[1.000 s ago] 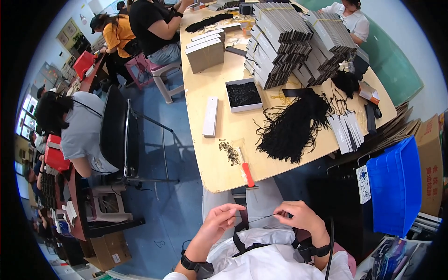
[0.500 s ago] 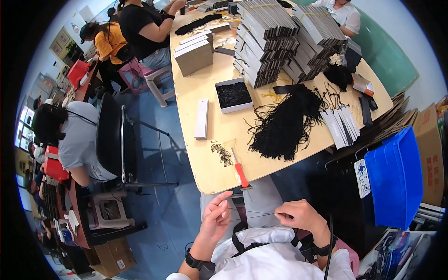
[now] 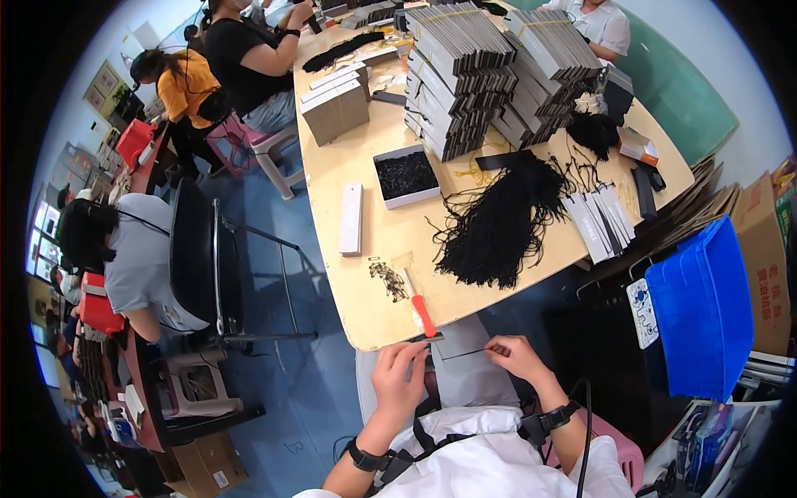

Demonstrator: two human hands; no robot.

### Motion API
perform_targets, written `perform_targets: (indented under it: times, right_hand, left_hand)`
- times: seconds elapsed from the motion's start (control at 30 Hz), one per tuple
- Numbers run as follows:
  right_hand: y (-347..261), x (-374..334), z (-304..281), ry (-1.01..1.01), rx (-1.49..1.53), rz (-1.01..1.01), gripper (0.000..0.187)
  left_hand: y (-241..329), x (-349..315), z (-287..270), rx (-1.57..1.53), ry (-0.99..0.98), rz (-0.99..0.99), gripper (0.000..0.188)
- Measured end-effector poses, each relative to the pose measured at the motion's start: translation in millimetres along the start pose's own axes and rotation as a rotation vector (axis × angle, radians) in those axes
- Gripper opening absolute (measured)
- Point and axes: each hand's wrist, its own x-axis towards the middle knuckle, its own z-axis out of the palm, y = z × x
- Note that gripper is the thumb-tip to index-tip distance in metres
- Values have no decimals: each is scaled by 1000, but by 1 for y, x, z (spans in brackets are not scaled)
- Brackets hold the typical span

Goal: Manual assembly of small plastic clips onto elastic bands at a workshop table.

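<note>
A thin black cord (image 3: pixel 465 354) stretches between my two hands, just above my lap. My right hand (image 3: pixel 518 358) pinches one end with thumb and forefinger. My left hand (image 3: pixel 398 378) has its fingers bent together at the other end, beside the metal tip of a red-handled tool (image 3: pixel 422 315). That tool lies on the table with its tip jutting past the near edge. Whether the cord touches the tip is too small to tell. Close by are several small loops (image 3: pixel 387 280) of dark cord and a heap of black cords (image 3: pixel 498 224).
On the table (image 3: pixel 340 286) are a white narrow box (image 3: pixel 351 219), a tray of small black pieces (image 3: pixel 407 174), corded white tags (image 3: pixel 599 222) and tall grey card stacks (image 3: pixel 452 79). A blue bin (image 3: pixel 701 311) stands right. Other people work at the left and back.
Both hands have moved up and away from me, toward the table edge. The left hand has come to the tool's metal tip. My view has shifted slightly.
</note>
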Motion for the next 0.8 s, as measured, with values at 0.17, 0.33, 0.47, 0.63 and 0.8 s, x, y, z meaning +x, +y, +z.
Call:
perform_targets:
  times: [0.17,0.33,0.47,0.63,0.8]
  right_hand:
    - [13,-2,9,34,84,-3,13]
    - [18,-3,13,22,79,-21,13]
    - [18,-4,12,13,97,-12,14]
    - [22,-8,12,-41,112,79,13]
    - [24,-14,15,-51,337,151,12]
  left_hand:
    - [4,9,-1,164,7,178,19]
    - [5,11,2,242,-1,183,17]
    - [2,7,5,229,-39,114,17]
    - [3,-8,0,104,-116,116,17]
    - [-3,-24,0,72,-185,180,18]
